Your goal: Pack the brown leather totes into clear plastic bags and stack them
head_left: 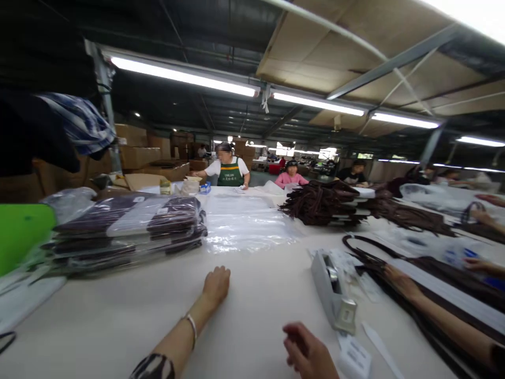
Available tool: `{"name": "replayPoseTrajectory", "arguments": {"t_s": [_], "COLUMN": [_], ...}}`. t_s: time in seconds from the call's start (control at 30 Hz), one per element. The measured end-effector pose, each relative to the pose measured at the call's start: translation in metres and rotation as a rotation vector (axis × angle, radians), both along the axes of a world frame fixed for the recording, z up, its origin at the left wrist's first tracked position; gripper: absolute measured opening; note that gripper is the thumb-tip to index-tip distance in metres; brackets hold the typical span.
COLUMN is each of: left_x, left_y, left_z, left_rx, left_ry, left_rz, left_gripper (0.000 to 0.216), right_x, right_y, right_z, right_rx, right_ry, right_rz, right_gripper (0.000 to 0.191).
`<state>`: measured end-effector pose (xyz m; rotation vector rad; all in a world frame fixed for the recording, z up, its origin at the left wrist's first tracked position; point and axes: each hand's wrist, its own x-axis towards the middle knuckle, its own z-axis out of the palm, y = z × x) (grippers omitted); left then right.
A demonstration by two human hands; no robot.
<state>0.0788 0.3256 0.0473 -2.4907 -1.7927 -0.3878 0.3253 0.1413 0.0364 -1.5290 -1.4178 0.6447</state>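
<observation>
My left hand (216, 284) rests on the white table (252, 321) with its fingers curled under, and nothing sticks out of it. Beyond it lie flat clear plastic bags (248, 221). To its left is a stack of dark brown goods in clear plastic (134, 229). Near the front edge, my right hand (310, 352) is held with bent fingers apart and nothing visible in them. A grey tape dispenser (333, 289) stands just beyond it to the right. Beside that lie a white label pad (354, 357) and a thin white strip (381, 347).
A co-worker's hand (402, 279) lies on a dark brown bag with a white sheet (453, 292) at right. A pile of brown strapped pieces (325, 202) sits farther back. A person in a green apron (231, 171) stands across the table. A green panel (23, 237) is at left.
</observation>
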Motion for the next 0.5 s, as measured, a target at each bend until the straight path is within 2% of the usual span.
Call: {"name": "replayPoseTrajectory", "arguments": {"t_s": [0.07, 0.13, 0.23, 0.27, 0.33, 0.43, 0.5], "left_x": [0.018, 0.040, 0.072, 0.080, 0.088, 0.086, 0.081], "left_y": [0.027, 0.051, 0.069, 0.070, 0.070, 0.070, 0.072], "left_z": [0.007, 0.008, -0.005, -0.014, -0.033, -0.057, -0.068], "left_rx": [-0.016, -0.003, 0.000, -0.006, -0.005, 0.028, 0.051], "left_ry": [-0.022, -0.050, -0.068, -0.065, -0.053, -0.029, -0.003], "left_rz": [-0.018, -0.044, -0.134, -0.169, -0.218, -0.236, -0.235], "left_gripper": [0.027, 0.029, 0.037, 0.040, 0.045, 0.048, 0.050], "right_x": [0.009, 0.022, 0.057, 0.073, 0.112, 0.181, 0.226], "right_y": [0.026, 0.065, 0.138, 0.164, 0.214, 0.275, 0.303], "right_z": [0.048, 0.098, 0.154, 0.167, 0.182, 0.189, 0.189], "right_rx": [0.061, 0.155, 0.260, 0.244, 0.181, 0.123, 0.117], "right_ry": [-0.200, -0.414, -0.764, -0.819, -0.781, -0.652, -0.565], "right_rz": [0.107, 0.157, 0.269, 0.255, 0.125, -0.143, -0.337], "right_gripper": [0.022, 0.021, 0.024, 0.021, 0.013, 0.007, 0.021]}}
